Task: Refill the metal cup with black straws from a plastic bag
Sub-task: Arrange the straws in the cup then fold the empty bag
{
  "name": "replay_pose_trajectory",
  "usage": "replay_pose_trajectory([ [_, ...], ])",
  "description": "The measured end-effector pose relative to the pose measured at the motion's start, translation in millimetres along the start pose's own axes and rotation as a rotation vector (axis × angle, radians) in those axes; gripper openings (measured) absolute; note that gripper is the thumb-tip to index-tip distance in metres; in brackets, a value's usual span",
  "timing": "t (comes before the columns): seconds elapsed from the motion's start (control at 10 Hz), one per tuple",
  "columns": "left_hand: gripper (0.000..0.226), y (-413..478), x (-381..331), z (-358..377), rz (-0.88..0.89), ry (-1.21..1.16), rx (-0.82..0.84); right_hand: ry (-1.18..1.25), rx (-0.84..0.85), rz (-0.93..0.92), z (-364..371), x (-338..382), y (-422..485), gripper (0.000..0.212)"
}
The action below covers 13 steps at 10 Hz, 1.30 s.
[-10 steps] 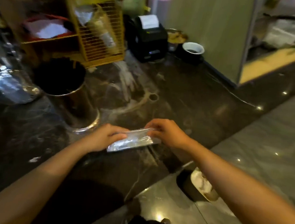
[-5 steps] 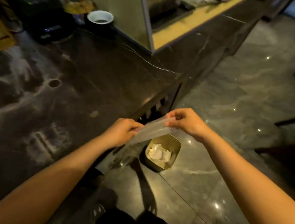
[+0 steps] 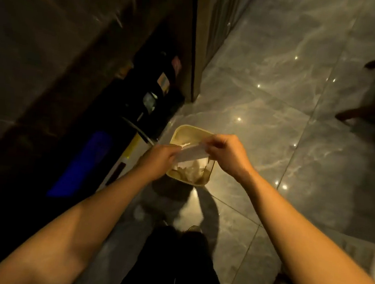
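A clear, flattened plastic bag (image 3: 192,154) is stretched between my two hands, directly above a beige waste bin (image 3: 193,133) on the floor. My left hand (image 3: 160,159) pinches the bag's left end and my right hand (image 3: 226,154) pinches its right end. The bag looks empty; no black straws show in it. The metal cup is out of view.
The bin holds crumpled paper (image 3: 189,174). The dark counter (image 3: 41,43) runs along the left, with dark shelves and a blue item (image 3: 81,164) beneath it. Glossy marble floor (image 3: 280,94) spreads to the right. My dark trouser legs (image 3: 174,268) are below.
My view has swung from the countertop and the metal cup down to the floor. Both hands carried the plastic bag off the counter to above the waste bin.
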<state>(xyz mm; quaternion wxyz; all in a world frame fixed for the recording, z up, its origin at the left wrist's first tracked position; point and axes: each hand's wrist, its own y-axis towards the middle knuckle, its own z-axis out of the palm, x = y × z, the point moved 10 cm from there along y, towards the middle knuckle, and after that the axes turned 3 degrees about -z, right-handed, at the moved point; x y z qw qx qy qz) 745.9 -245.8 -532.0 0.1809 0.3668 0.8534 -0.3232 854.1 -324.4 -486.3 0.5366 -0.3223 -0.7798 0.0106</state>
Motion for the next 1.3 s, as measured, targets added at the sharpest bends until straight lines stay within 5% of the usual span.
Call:
replay_pose_trajectory([
  [0.3,0.057,119.8,168.3,195.2,-0.04,0.489,0.093,-0.217,0.134,0.015,137.7,-211.4,109.5,0.028],
  [0.7,0.064,148.7,224.1,238.0,0.061,0.566,-0.247,-0.408,0.424,0.163,290.3,-361.5,201.0,0.033],
  [0.9,0.067,147.8,225.5,239.2,0.049,0.541,-0.221,-0.48,0.599,0.3,314.6,-381.0,186.7,0.037],
  [1.2,0.063,111.2,185.7,209.1,-0.154,0.456,-0.011,-0.512,0.521,0.195,234.2,-291.8,123.2,0.052],
  [1.3,0.063,79.3,128.1,167.2,-0.117,0.43,-0.046,-0.556,0.336,0.142,194.2,-250.1,97.4,0.061],
])
